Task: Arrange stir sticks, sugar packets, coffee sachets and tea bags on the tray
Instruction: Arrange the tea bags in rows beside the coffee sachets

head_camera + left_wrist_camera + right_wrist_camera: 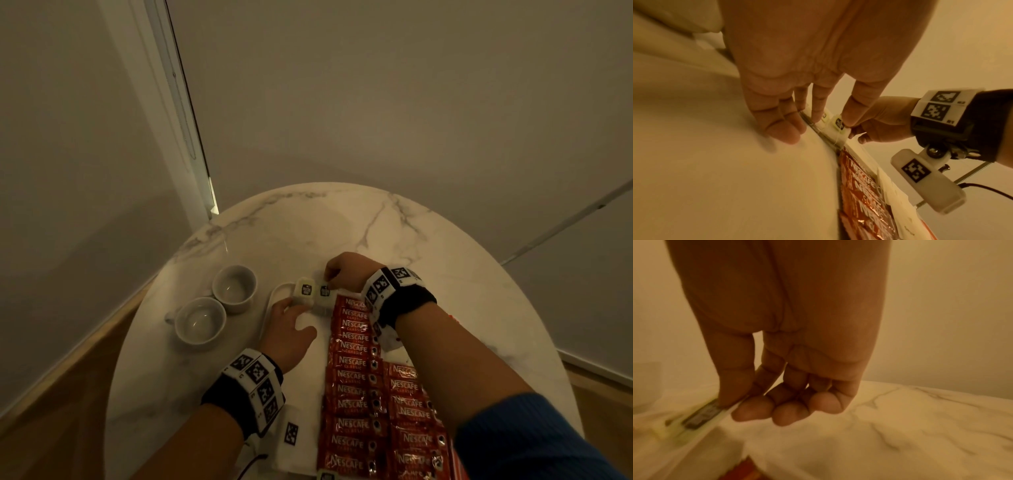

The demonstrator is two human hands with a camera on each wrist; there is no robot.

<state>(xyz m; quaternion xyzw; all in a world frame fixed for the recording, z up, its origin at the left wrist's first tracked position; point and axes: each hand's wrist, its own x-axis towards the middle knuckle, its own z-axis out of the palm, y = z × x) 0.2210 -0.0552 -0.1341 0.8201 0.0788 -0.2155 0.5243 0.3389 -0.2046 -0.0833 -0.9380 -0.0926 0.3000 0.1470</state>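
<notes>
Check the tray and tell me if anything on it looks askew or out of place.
Nothing looks spilled or damaged. The coffee sachets lie in neat overlapping columns. Only the two tea bags at the tray's far end look unsettled: both hands, left hand and right hand, are on them.

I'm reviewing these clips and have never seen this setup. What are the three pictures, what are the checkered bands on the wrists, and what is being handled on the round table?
No machine here: a person works with bare hands. The patterned bands are wrist mounts carrying cameras. The large picture comes from a head camera looking down; the other two look along each hand. On the marble table lies a white tray with red coffee sachets in overlapping rows, and two empty cups stand beside it. At the tray's far end the left hand touches one tea bag, while the right hand pinches the neighbouring tea bag. The exact grip of the left hand is hard to tell.
</notes>
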